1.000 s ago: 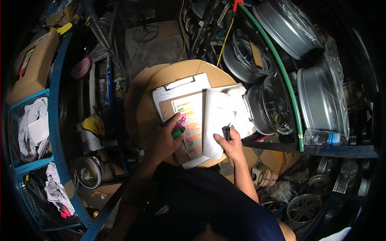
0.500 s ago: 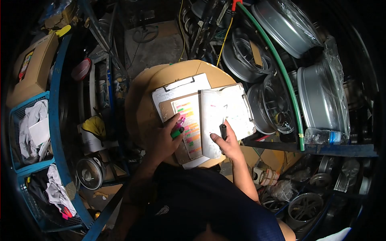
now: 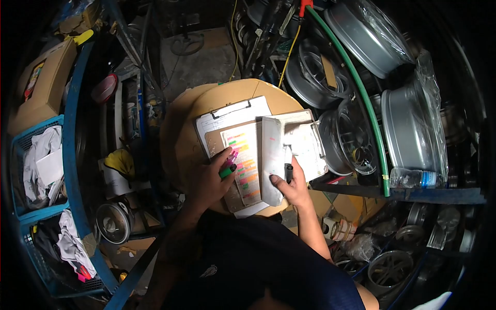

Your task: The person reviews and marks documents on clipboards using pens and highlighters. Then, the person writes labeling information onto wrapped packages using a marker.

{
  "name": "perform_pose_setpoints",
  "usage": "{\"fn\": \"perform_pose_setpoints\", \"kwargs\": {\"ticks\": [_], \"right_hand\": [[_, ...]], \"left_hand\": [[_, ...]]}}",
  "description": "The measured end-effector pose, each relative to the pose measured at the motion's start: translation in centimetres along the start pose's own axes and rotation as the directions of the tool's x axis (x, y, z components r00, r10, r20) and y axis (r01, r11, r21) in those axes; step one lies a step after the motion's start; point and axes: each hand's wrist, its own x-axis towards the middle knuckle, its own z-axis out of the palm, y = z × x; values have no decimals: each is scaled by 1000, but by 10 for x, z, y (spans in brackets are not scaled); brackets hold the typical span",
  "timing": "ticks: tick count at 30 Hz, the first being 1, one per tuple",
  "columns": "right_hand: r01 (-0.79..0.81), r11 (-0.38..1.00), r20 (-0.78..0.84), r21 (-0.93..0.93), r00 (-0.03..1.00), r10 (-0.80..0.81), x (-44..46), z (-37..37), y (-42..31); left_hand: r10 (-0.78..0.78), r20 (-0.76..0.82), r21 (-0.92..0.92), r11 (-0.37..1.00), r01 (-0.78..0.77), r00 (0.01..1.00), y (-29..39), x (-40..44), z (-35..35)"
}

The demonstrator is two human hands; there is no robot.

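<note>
My left hand is closed round a green highlighter and a pink highlighter. It rests at the left edge of a page with coloured highlighted rows, which lies on a brown clipboard. My right hand grips a black-capped marker, and its thumb presses a white sheet. That sheet stands partly lifted and bent along the middle of the papers. Under it, more written pages lie on the right side. Another clipboard with a white form sticks out behind.
Round cardboard lies beneath the papers. Silver wheel rims crowd the right, behind a green post and beside a plastic bottle. Blue crates with cloths stand at the left, below a cardboard box.
The white sheet, which lay flatter and wider, has been lifted at its right side and folded leftward by my right hand, uncovering pages beneath. My left hand has stayed in place.
</note>
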Motion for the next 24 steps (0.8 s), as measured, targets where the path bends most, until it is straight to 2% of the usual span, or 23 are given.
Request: {"fn": "perform_pose_setpoints", "kwargs": {"ticks": [5, 6, 9, 13, 16, 19, 23, 24], "right_hand": [[51, 974, 3, -222, 999, -52, 13, 16, -36], [7, 974, 26, -224, 1000, -1, 14, 16, -36], [-1, 982, 62, -190, 998, 14, 17, 19, -42], [162, 977, 59, -136, 986, -155, 25, 19, -28], [-18, 968, 100, -249, 994, 44, 27, 27, -36], [-103, 970, 101, -221, 987, 128, 27, 36, -53], [-20, 980, 17, -197, 1000, 24, 32, 47, -46], [-25, 970, 36, -242, 999, 35, 34, 45, -48]], "left_hand": [[46, -50, -25, 999, -47, 998, -3, 1, 5], [56, -63, -29, 998, -57, 996, -3, 1, 5], [21, -27, -16, 1000, -22, 999, -1, 0, 1], [70, -53, 41, 997, -67, 996, -5, 0, 3], [57, 2, 86, 995, -57, 998, 8, 3, -4], [51, 65, 122, 991, -58, 997, 18, 5, -13], [58, 107, 143, 987, -73, 993, 16, 4, -14], [62, 118, 159, 984, -80, 991, 16, 4, -14]]}}
